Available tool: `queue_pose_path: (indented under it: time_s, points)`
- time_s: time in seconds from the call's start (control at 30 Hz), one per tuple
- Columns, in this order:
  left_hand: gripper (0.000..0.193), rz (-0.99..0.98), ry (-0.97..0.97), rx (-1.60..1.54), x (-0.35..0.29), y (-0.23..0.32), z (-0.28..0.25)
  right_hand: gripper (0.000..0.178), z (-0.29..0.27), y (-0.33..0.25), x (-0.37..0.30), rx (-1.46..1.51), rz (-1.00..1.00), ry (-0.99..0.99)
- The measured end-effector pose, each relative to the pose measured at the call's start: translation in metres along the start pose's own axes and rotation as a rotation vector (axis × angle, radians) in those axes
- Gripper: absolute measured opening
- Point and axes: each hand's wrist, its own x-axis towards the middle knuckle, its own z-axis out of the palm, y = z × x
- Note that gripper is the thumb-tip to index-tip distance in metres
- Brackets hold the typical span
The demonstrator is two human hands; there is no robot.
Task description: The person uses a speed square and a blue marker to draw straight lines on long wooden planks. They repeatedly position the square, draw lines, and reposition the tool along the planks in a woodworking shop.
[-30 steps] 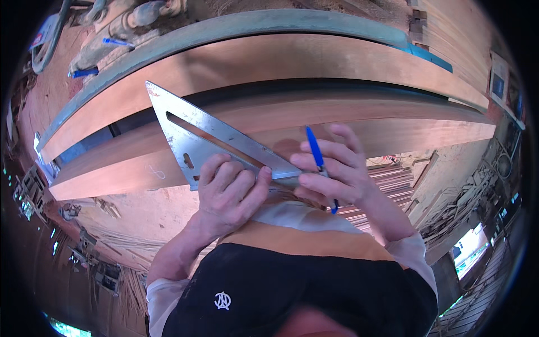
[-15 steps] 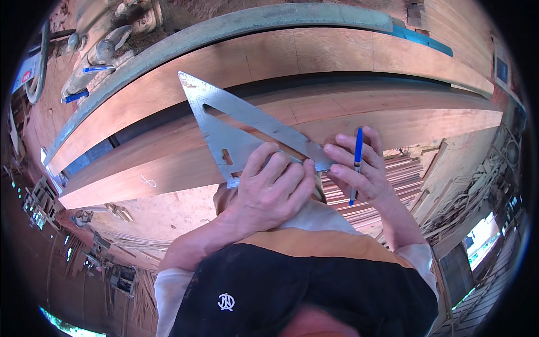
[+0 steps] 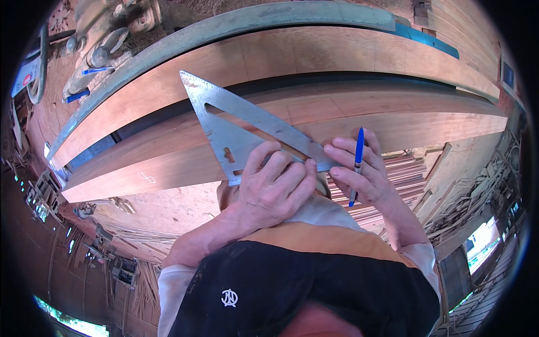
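Note:
A silver triangular speed square [image 3: 224, 135] lies tilted across a long reddish wooden beam [image 3: 185, 164], its narrow tip reaching toward the far side. My left hand [image 3: 275, 182] is closed on the square's near edge, fingers curled over it. My right hand [image 3: 362, 171] holds a blue pen [image 3: 359, 151] between its fingers, the pen standing nearly upright. The fingertips of that hand touch or nearly touch the square's right corner; I cannot tell which. Faint pencil lines cross the beam's top, and a white chalk mark [image 3: 147, 177] shows on its near face.
Behind the beam, across a dark gap, runs a second board [image 3: 325, 50] with a grey-green metal rail [image 3: 224, 25] along it. A dusty machine part [image 3: 104, 53] stands at far left. Stacked wooden strips [image 3: 398, 180] lie below right, with scrap wood [image 3: 460, 196] beyond.
The view has shifted slightly, so the beams sit a little differently in it. Both hands keep their hold on the square and the pen.

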Motion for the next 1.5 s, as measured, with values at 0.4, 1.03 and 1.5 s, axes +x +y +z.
queue_pose_path:
  time_s: [0.4,1.03,1.5]
  points:
    - [0.023,0.018,0.048,0.001,0.002,0.001,0.003,0.043,-0.001,0.002,-0.001,0.007,-0.018,-0.002]
    - [0.016,0.034,0.064,0.01,0.002,0.0,0.007,0.039,-0.012,-0.002,0.015,0.174,0.017,0.057]
    - [0.018,0.041,0.061,-0.011,0.003,-0.002,0.008,0.025,-0.013,0.003,0.051,0.184,0.085,0.108]
